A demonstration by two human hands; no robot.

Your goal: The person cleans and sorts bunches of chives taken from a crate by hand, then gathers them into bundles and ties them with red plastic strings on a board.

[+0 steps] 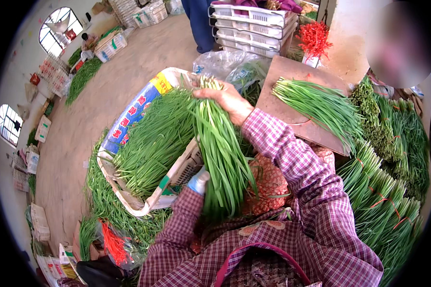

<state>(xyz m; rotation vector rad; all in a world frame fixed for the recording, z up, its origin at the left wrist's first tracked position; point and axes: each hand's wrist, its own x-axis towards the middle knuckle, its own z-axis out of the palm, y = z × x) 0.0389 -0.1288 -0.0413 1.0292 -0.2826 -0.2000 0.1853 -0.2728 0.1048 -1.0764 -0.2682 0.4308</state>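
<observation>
My right hand (230, 100) grips a bunch of green garlic chives (219, 150) by its pale stem ends, and the leaves hang down over my lap. Lower down, my left hand (200, 179) is against the left side of the hanging leaves; its fingers are mostly hidden behind them. A white plastic crate (143, 211) with more loose chives (158, 136) inside stands to the left of the bunch. On a brown board (273, 97) at the right lies another bunch of chives (319, 104), with a red tie near it.
Tied bundles of chives (377, 193) are piled at the right. Red ties (314, 39) stand behind the board, and more red ties (115, 244) lie in a plastic bag at lower left. Loose greens (104, 190) surround the crate. A person's legs (199, 25) are beside stacked crates (251, 32).
</observation>
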